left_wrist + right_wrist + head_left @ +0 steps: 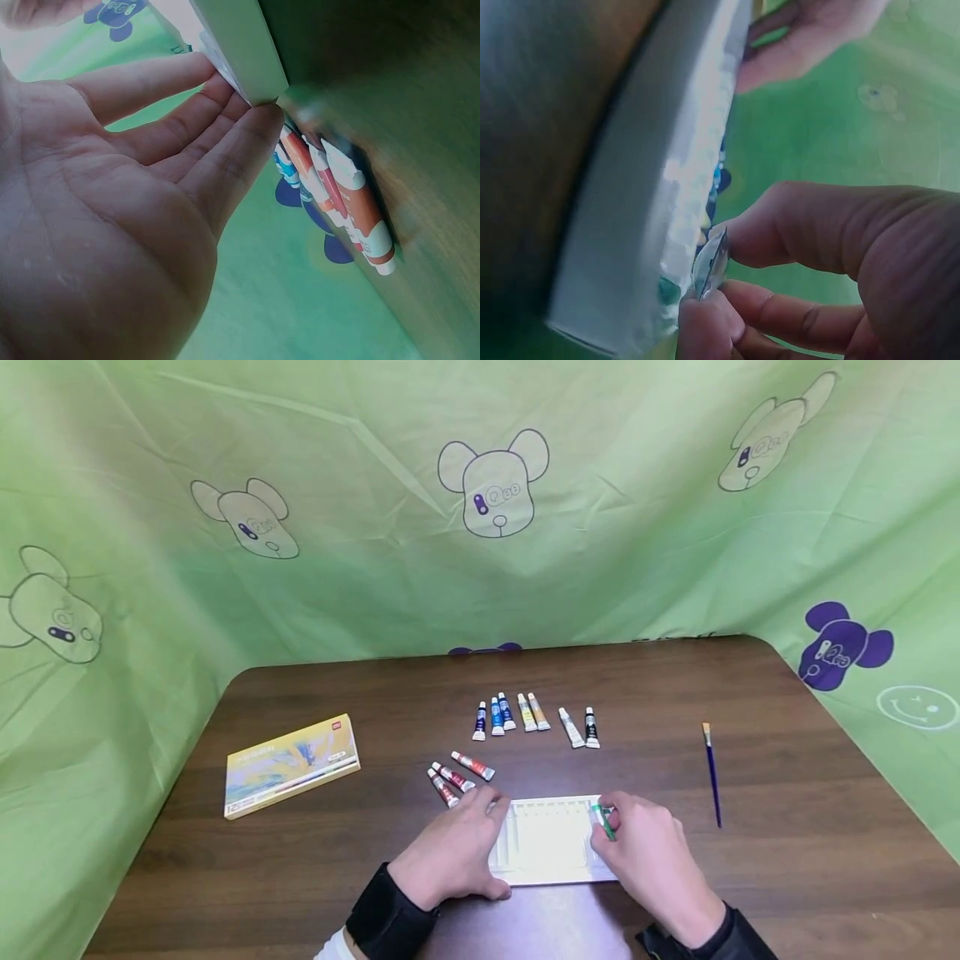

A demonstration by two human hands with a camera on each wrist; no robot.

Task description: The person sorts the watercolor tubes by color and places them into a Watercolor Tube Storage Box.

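On my feed, left hand (462, 845), fingers extended, touches white palette (553, 845) at nine o'clock — likely steadying it — while right hand (654, 852) pinches green tube (604, 823) at two.

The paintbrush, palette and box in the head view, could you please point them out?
Paintbrush (714, 785): head view, on the handle.
Palette (553, 841): head view, on its bare middle.
Box (291, 762): head view, on its top.

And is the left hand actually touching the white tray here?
Touching. The left wrist view shows it: the left hand has its fingertips against the edge of the white tray, with no gap there.
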